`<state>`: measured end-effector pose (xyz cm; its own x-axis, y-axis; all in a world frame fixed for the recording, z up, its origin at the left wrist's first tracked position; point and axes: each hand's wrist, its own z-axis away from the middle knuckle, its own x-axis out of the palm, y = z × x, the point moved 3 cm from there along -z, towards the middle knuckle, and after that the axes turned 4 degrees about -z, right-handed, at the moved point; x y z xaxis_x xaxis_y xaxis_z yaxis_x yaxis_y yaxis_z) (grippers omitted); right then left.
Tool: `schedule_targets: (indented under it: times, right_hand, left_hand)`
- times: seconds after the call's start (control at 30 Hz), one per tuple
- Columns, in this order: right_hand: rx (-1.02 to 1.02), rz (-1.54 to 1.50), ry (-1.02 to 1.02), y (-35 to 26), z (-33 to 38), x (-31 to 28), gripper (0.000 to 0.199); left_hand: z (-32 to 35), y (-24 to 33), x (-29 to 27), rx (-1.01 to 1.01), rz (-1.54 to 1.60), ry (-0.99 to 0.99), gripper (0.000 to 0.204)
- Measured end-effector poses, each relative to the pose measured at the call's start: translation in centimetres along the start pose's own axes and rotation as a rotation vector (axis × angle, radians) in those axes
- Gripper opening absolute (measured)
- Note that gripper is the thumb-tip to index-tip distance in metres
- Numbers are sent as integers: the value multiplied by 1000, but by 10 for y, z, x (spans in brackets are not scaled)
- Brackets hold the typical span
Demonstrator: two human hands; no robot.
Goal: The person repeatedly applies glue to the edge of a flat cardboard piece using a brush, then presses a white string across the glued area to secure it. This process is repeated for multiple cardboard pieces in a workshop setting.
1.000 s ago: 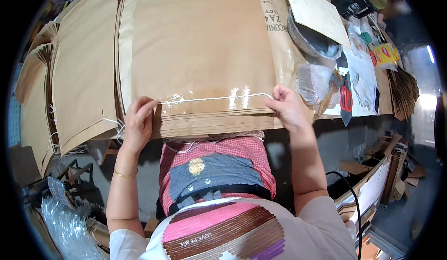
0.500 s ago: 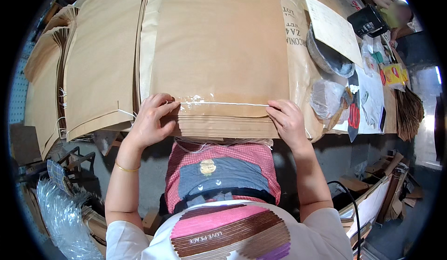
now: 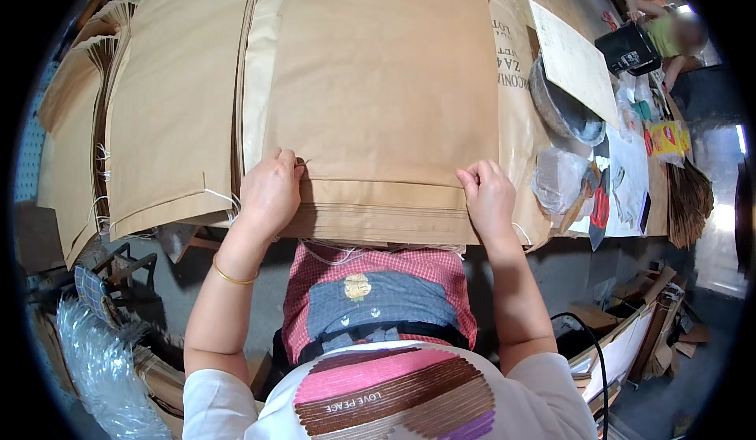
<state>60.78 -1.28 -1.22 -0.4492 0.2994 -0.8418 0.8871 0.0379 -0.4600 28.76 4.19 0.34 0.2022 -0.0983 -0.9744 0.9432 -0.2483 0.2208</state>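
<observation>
The person's left hand (image 3: 270,190) and right hand (image 3: 488,197) rest on the near end of a large flat brown paper sack (image 3: 386,85) that tops a thick stack of like sacks (image 3: 378,221) at the near edge of the tabletop (image 3: 661,196). Both hands are curled narrow, fingertips pinched at the two corners of a folded band running across the sack's near end; each seems to grip only the paper's edge, though whether anything small sits between the fingers cannot be told.

Judging from how things lie, the fold at the sack's end looks already made and flattened, with the hands pressing or squaring it against the stack below. Loose white threads (image 3: 346,251) hang from the stack's front edge. To the left, further heaps of brown paper sacks (image 3: 169,117) lie fanned out, so a good deal of handling appears done, yet how many remain cannot be told.

At the right stand a grey round bowl (image 3: 563,105), a crumpled clear plastic bag (image 3: 557,178) and red-handled scissors (image 3: 601,207).
</observation>
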Motion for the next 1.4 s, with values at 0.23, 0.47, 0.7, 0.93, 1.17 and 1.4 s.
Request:
schedule_targets:
  times: [0.23, 0.47, 0.7, 0.93, 1.17, 1.4]
  right_hand:
    - [-288, 37, -234, -84, 24, 46, 68]
    - [53, 247, -112, -10, 35, -1, 81]
    - [132, 286, -3, 3, 30, -9, 47]
    - [594, -1524, -7, 19, 26, -72, 49]
    - [348, -516, -162, 30, 47, -31, 26]
    - [246, -1313, -527, -131, -11, 97, 38]
  left_hand:
    - [25, 63, 8, 462, 32, 179, 62]
    - [31, 12, 3, 53, -265, -148, 87]
    - [28, -4, 14, 27, 99, 45, 68]
    - [40, -65, 28, -334, 1181, 446, 42]
    - [78, -19, -31, -12, 328, 447, 21]
    - [142, -203, -60, -451, 414, 964, 26]
